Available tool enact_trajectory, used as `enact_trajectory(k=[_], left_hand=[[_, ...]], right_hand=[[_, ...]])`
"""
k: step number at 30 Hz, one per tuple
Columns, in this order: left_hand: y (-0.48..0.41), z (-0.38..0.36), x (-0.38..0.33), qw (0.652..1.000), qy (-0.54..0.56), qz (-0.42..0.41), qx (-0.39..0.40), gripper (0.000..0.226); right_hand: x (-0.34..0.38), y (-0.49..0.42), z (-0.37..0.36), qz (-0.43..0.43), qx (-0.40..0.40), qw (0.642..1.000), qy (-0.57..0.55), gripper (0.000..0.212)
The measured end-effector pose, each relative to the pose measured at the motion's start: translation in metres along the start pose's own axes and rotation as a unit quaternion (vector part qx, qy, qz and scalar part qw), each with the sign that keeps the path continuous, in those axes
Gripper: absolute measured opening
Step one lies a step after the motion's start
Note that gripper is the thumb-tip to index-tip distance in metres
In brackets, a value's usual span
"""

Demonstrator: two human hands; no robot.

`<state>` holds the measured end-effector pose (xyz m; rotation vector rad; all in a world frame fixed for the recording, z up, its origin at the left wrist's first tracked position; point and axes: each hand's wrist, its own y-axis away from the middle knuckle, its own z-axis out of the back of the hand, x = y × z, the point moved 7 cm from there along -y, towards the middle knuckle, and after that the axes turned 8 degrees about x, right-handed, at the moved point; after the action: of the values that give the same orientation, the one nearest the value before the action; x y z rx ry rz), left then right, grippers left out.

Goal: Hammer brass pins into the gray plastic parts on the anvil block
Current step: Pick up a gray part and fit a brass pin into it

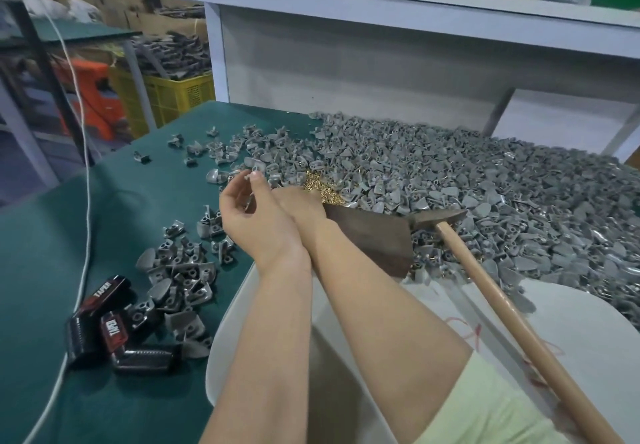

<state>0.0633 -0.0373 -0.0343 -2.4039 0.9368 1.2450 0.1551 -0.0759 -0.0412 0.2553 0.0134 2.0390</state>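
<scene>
Green bench mat (69,235) carries a dark anvil block (374,235), with the hammer (485,281) resting against its right side. Left of the block, my left hand (252,215) pinches a gray part (248,176). My right hand (298,203) lies at the brass pins (322,187) just behind the block, fingers hidden, so I cannot tell their grip.

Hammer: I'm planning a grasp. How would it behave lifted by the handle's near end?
The hammer is likely stiff and head-heavy, given its metal head on a long wooden handle. The round, smooth handle may roll or slip.
</scene>
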Motion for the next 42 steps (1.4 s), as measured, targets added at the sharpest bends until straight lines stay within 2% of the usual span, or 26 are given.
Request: enact_trajectory(k=[3,5,7,9,11,14,17,18,20,23,28,31,36,42], left_hand=[[0.003,-0.005,-0.001,0.999,-0.021,-0.009,0.034,0.013],[0.007,-0.014,0.000,0.995,-0.051,-0.016,0.079,0.013],[0.013,-0.026,0.003,0.985,-0.094,-0.024,0.141,0.014],[0.021,-0.040,0.007,0.960,-0.168,-0.030,0.222,0.011],[0.031,-0.053,0.015,0.914,-0.262,-0.044,0.305,0.005],[0.050,-0.065,0.030,0.822,-0.402,-0.079,0.396,0.008],[0.060,-0.069,0.040,0.726,-0.543,-0.127,0.402,0.009],[0.062,-0.070,0.042,0.703,-0.574,-0.138,0.397,0.006],[0.062,-0.069,0.044,0.678,-0.604,-0.144,0.392,0.004],[0.059,-0.067,0.043,0.680,-0.609,-0.140,0.382,0.004],[0.059,-0.066,0.041,0.678,-0.614,-0.137,0.380,0.008],[0.060,-0.067,0.041,0.672,-0.619,-0.137,0.383,0.007],[0.059,-0.067,0.042,0.662,-0.629,-0.141,0.382,0.008],[0.059,-0.067,0.042,0.667,-0.624,-0.146,0.379,0.008]], right_hand=[[-0.006,0.006,0.010,0.008,-0.015,0.998,-0.066,0.022],[-0.023,0.018,0.029,-0.005,-0.085,0.986,-0.144,0.013],[-0.053,0.040,0.049,-0.031,-0.167,0.959,-0.229,0.003],[-0.084,0.067,0.061,-0.055,-0.206,0.934,-0.285,0.013],[-0.111,0.093,0.066,-0.079,-0.221,0.912,-0.335,0.013],[-0.137,0.128,0.061,-0.114,-0.244,0.880,-0.391,0.017],[-0.148,0.151,0.050,-0.138,-0.268,0.857,-0.418,0.016],[-0.151,0.155,0.046,-0.144,-0.271,0.848,-0.433,0.016],[-0.153,0.156,0.040,-0.144,-0.265,0.833,-0.464,0.016],[-0.148,0.153,0.038,-0.114,-0.254,0.823,-0.495,0.015],[-0.146,0.156,0.037,-0.112,-0.273,0.833,-0.469,0.016],[-0.144,0.152,0.037,-0.117,-0.279,0.865,-0.400,0.020],[-0.133,0.145,0.028,-0.116,-0.250,0.912,-0.304,0.006],[-0.134,0.145,0.025,-0.120,-0.244,0.916,-0.297,0.006]])
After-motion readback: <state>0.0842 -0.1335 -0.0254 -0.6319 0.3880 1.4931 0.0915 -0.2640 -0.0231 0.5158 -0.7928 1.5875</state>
